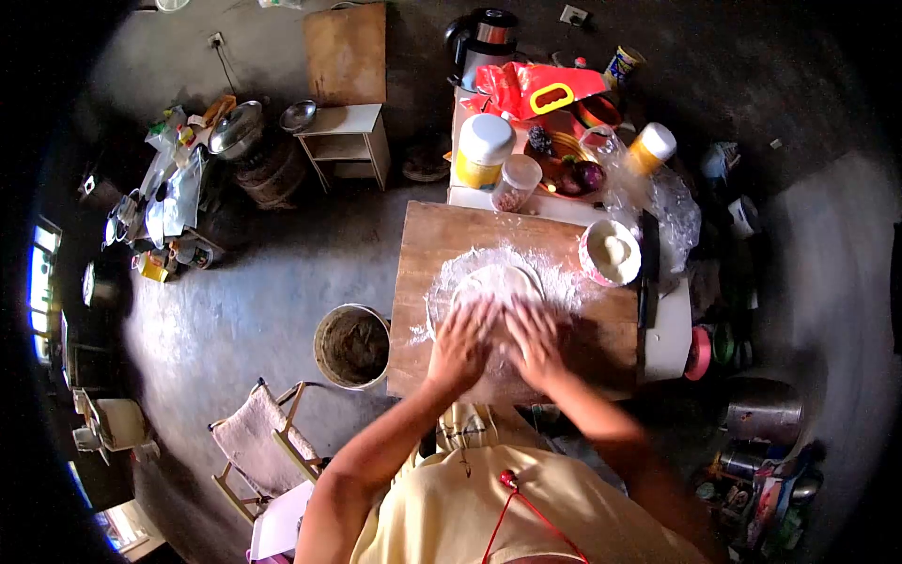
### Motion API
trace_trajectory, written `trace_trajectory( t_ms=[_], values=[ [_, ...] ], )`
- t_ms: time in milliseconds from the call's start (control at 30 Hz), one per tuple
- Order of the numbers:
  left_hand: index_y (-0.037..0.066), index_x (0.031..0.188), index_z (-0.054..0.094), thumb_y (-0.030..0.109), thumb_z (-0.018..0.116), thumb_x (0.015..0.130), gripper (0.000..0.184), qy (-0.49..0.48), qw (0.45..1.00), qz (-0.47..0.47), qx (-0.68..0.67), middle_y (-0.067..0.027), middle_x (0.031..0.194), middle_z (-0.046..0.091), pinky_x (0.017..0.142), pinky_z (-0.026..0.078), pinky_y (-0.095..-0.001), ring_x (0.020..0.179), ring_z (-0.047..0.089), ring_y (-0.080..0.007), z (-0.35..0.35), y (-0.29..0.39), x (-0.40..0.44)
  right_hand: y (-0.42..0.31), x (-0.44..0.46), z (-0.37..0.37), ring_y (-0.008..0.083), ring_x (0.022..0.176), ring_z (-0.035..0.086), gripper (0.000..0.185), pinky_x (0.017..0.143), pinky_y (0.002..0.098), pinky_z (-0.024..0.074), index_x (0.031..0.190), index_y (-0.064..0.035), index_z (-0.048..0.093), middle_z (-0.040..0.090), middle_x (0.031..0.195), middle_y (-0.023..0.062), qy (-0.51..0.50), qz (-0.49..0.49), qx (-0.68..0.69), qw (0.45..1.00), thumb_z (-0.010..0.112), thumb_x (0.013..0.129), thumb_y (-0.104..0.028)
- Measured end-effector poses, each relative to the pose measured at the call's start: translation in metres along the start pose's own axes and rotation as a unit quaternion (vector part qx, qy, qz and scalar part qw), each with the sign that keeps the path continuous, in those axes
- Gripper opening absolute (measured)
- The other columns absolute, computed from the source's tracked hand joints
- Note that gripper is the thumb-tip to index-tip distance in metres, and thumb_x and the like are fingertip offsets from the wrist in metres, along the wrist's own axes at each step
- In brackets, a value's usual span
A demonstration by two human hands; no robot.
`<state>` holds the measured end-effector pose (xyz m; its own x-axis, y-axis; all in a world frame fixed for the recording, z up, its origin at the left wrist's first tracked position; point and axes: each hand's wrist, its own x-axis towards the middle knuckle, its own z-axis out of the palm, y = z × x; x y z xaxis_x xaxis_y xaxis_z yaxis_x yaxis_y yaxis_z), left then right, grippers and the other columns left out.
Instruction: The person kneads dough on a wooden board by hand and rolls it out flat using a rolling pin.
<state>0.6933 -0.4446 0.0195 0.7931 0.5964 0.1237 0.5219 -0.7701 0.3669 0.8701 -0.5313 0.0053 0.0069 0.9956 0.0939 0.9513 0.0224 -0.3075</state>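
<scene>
A flat round of pale dough (498, 280) lies on a floured wooden board (601, 352). My left hand (464, 340) rests on the dough's near left edge with its fingers stretched out. Beside it, my right hand (534, 346) presses on the near right edge, fingers spread and slightly blurred. Both palms face down, and they hide the near part of the dough. White flour (561, 287) is scattered around the round. At the board's right side stands a bowl (594, 266) holding white flour or dough.
Behind the board are a white-lidded jar (485, 150), a clear plastic container (516, 183), a red bag (512, 83) and a tray of vegetables (575, 176). A bucket (352, 346) stands on the floor to the left, near a folding chair (265, 442).
</scene>
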Motion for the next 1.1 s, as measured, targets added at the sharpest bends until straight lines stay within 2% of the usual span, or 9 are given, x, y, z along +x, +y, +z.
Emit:
trace_trajectory(
  t_ms=[67,167,267,367,467,600,667,800,1100],
  values=[
    [0.010,0.150,0.032,0.038,0.048,0.097,0.062,0.059,0.997,-0.021,0.049,-0.0108,0.157,0.027,0.120,0.011,-0.0468,0.144,0.026,-0.0266,0.017,-0.024,0.046,0.031,0.056,0.007,0.0332,0.147,0.019,0.075,0.118,0.0489,0.0166,0.152,-0.0132,0.026,0.018,0.160,0.0129,-0.034,0.045,-0.016,0.998,0.031,0.097,-0.063],
    [0.009,0.147,0.037,0.041,0.047,0.097,0.060,0.032,0.997,0.007,0.063,-0.0137,0.152,0.036,0.120,0.015,-0.0464,0.140,0.033,-0.0301,-0.016,-0.030,0.067,0.033,0.088,-0.017,0.0338,0.142,0.030,0.060,0.115,0.0466,0.0261,0.147,-0.0114,0.036,0.027,0.157,0.0137,0.092,0.015,0.110,0.990,0.050,0.097,-0.042],
    [0.006,0.140,0.046,0.039,0.054,0.093,0.058,0.078,0.995,0.067,0.014,-0.0153,0.137,0.051,0.114,0.028,-0.0447,0.128,0.047,-0.0328,-0.004,-0.042,0.059,0.030,0.066,-0.026,0.0295,0.132,0.043,0.058,0.109,0.0464,0.0334,0.136,-0.0112,0.050,0.044,0.144,0.0113,-0.025,-0.003,0.010,1.000,0.058,0.080,0.000],
    [0.002,0.124,0.055,0.016,0.059,0.083,0.044,0.096,0.995,0.011,0.028,-0.0122,0.113,0.054,0.093,0.042,-0.0424,0.103,0.053,-0.0294,0.017,-0.043,0.045,0.037,0.053,0.006,0.0341,0.125,0.046,0.064,0.106,0.0474,0.0349,0.134,-0.0141,0.051,0.047,0.139,0.0117,0.069,-0.001,0.020,0.997,0.054,0.074,0.009],
    [-0.003,0.123,0.054,0.015,0.058,0.084,0.044,0.089,0.995,0.021,0.039,-0.0143,0.116,0.054,0.092,0.042,-0.0429,0.102,0.052,-0.0313,0.009,-0.026,0.020,0.027,0.032,0.013,0.0333,0.120,0.048,0.066,0.105,0.0465,0.0344,0.135,-0.0140,0.051,0.047,0.138,0.0121,0.117,-0.032,0.026,0.992,0.047,0.075,0.014],
    [-0.005,0.136,0.044,0.021,0.055,0.091,0.053,0.070,0.996,-0.043,-0.042,-0.0222,0.137,0.044,0.114,0.025,-0.0483,0.133,0.038,-0.0374,0.012,0.010,-0.040,-0.019,-0.027,0.006,0.0350,0.132,0.042,0.052,0.110,0.0458,0.0324,0.137,-0.0074,0.049,0.047,0.141,0.0151,0.064,0.002,0.062,0.996,0.051,0.086,0.001],
    [-0.004,0.143,0.037,0.024,0.048,0.095,0.057,0.059,0.996,-0.036,-0.058,-0.0217,0.147,0.036,0.118,0.018,-0.0481,0.141,0.029,-0.0363,-0.007,0.033,-0.040,-0.039,-0.030,-0.020,0.0336,0.143,0.030,0.059,0.116,0.0465,0.0243,0.145,-0.0088,0.042,0.037,0.152,0.0143,0.049,-0.009,0.075,0.996,0.058,0.092,-0.029],
    [0.008,0.149,0.033,0.034,0.043,0.098,0.058,0.066,0.992,-0.105,-0.002,-0.0172,0.156,0.028,0.118,0.012,-0.0513,0.146,0.022,-0.0347,0.006,0.013,-0.002,-0.016,0.011,0.005,0.0328,0.147,0.018,0.067,0.120,0.0468,0.0112,0.150,-0.0108,0.032,0.021,0.159,0.0140,0.033,0.059,0.036,0.997,0.039,0.097,-0.052],
    [0.007,0.149,0.034,0.047,0.037,0.099,0.064,0.085,0.979,-0.171,0.073,-0.0202,0.158,0.022,0.120,0.006,-0.0497,0.148,0.015,-0.0334,0.013,-0.058,0.089,0.027,0.117,-0.024,0.0367,0.147,0.016,0.074,0.119,0.0512,0.0141,0.153,-0.0135,0.025,0.015,0.160,0.0161,0.100,-0.026,-0.021,0.994,0.050,0.093,-0.051]
  ],
)
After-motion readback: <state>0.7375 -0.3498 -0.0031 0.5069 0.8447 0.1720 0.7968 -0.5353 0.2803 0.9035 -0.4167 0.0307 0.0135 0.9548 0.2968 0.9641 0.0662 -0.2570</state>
